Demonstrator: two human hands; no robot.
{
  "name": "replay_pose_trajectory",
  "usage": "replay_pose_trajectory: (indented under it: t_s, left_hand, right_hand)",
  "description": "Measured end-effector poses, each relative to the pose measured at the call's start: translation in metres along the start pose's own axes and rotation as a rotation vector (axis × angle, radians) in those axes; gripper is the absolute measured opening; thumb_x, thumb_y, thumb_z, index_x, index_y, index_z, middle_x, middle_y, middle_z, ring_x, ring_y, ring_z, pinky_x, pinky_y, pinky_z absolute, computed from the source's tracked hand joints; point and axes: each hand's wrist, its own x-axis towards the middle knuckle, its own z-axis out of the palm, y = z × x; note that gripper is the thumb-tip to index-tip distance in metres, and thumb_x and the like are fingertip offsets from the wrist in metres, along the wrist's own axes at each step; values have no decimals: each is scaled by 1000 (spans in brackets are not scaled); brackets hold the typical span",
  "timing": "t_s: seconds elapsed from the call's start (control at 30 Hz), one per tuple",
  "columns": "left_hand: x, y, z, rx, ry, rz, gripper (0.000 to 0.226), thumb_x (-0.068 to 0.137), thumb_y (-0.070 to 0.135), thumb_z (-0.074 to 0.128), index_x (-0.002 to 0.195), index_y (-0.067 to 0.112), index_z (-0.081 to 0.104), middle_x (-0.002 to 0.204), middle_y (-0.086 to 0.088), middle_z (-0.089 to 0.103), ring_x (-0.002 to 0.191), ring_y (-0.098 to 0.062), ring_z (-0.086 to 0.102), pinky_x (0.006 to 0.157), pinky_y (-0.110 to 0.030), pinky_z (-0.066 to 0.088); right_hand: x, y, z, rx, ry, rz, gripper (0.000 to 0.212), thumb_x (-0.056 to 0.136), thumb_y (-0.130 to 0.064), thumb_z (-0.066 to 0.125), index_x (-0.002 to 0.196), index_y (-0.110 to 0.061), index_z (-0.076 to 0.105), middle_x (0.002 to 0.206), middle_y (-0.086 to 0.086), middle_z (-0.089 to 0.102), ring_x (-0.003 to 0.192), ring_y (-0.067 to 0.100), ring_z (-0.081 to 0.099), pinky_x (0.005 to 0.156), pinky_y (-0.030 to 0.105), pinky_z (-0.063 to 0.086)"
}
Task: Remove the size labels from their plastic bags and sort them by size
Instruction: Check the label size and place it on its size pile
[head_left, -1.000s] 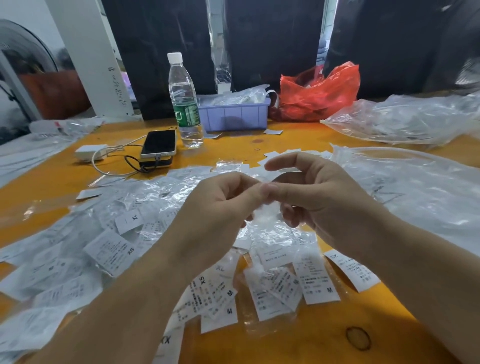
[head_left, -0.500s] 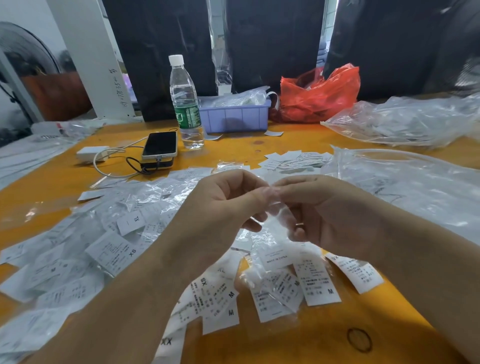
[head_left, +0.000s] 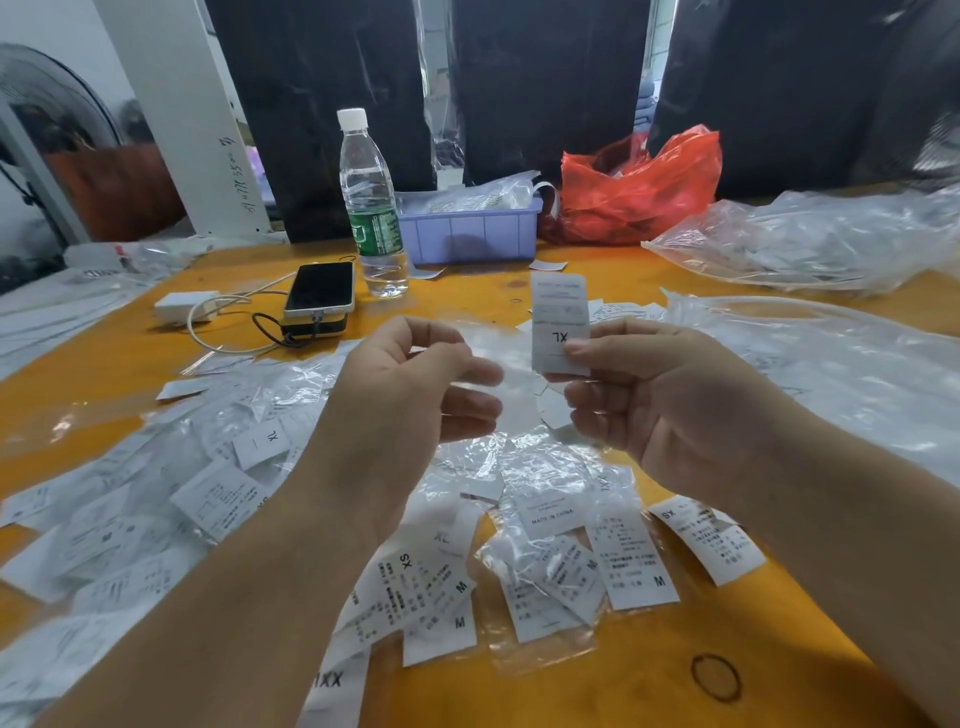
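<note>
- The person's right hand (head_left: 670, 410) is pinching a white XL label (head_left: 560, 325) between thumb and forefinger, holding it upright above the table (head_left: 519, 291); the print is reading upside down to the camera.
- The left hand (head_left: 410, 395) is gripping a small clear bag (head_left: 491, 343) with its fingers curled round it, just beside the label and apart from it.
- Under both hands, a heap of labels (head_left: 631, 558) marked M, XS and XL is lying mixed with crumpled clear bags across the near and left part of the table.
- A big clear plastic bag (head_left: 831, 364) is spreading over the table to the right, and another (head_left: 810, 244) is lying further back.
- Towards the far edge, a water bottle (head_left: 370, 208) is standing upright beside a purple tray (head_left: 470, 234), with a red bag (head_left: 644, 187) just to the right of the tray.
- A phone (head_left: 320, 287) is resting on a dark block left of the bottle, with a white cable (head_left: 228, 312) and charger (head_left: 184, 304) near it.
</note>
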Motion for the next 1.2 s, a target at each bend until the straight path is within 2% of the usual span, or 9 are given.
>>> replay_pose_trajectory:
  t_s: [0.13, 0.43, 0.63, 0.73, 0.8, 0.9, 1.0, 1.1, 1.2]
  left_hand:
    - [0, 1, 2, -143, 5, -56, 12, 92, -3, 52, 90, 9, 52, 74, -14, 71, 59, -26, 68, 54, -32, 56]
    - [1, 1, 9, -390, 0, -181, 15, 92, -8, 47, 94, 7, 48, 74, -18, 71, 65, -29, 71, 57, -36, 60]
    - [3, -1, 7, -345, 115, -110, 21, 88, -11, 53, 86, 10, 50, 69, -13, 69, 63, -24, 69, 56, -35, 58]
    - [3, -3, 6, -279, 161, -85, 23, 86, -9, 56, 85, 12, 47, 92, -26, 70, 77, -31, 72, 59, -35, 59]
    - [1, -5, 8, -233, 159, -63, 26, 86, -7, 60, 91, 13, 46, 106, -28, 66, 79, -27, 74, 63, -34, 59]
    - [0, -6, 9, -231, 133, -37, 34, 83, -10, 63, 102, 14, 48, 103, -20, 69, 81, -23, 74, 67, -34, 60]
    - [-1, -6, 10, -256, 71, -57, 40, 79, -12, 65, 105, 14, 49, 100, -19, 71, 85, -27, 74, 70, -35, 60]
    - [-2, -5, 12, -252, -4, -108, 43, 77, -12, 66, 108, 13, 51, 100, -20, 71, 85, -27, 73, 68, -33, 59]
    - [-1, -5, 8, -133, -62, -177, 36, 82, -11, 60, 108, 13, 56, 91, -14, 70, 76, -21, 67, 65, -29, 58]
  right_hand:
    - [-2, -1, 2, 79, -45, 10, 32, 65, -11, 66, 96, -5, 64, 73, 7, 70, 52, 12, 62, 46, 22, 52]
    - [-5, 2, 3, 158, -140, 67, 35, 66, -15, 70, 100, -11, 64, 90, 6, 68, 60, 11, 57, 52, 22, 53]
    - [-8, 4, 8, 97, -242, -4, 11, 70, -13, 69, 78, -14, 61, 98, 12, 68, 58, 12, 57, 50, 24, 53]
    - [-11, 6, 10, 47, -305, -27, 12, 70, -11, 74, 72, -14, 62, 98, 14, 69, 57, 12, 57, 50, 23, 53]
    - [-12, 8, 12, 8, -330, -23, 11, 65, -15, 77, 67, -16, 66, 93, 11, 70, 59, 12, 57, 52, 24, 54]
    - [-12, 11, 14, -66, -295, -25, 14, 63, -15, 82, 63, -19, 69, 92, 10, 71, 61, 12, 58, 54, 25, 55]
    - [-10, 12, 13, -98, -195, -29, 9, 61, -15, 76, 62, -17, 68, 89, 11, 72, 59, 13, 58, 52, 25, 54]
    - [-8, 12, 12, -165, -54, -63, 15, 62, -14, 74, 73, -8, 67, 79, 11, 69, 52, 12, 56, 49, 25, 53]
    - [-7, 10, 9, -283, 26, -144, 12, 74, -8, 74, 80, -2, 65, 73, 9, 66, 51, 11, 54, 50, 26, 53]
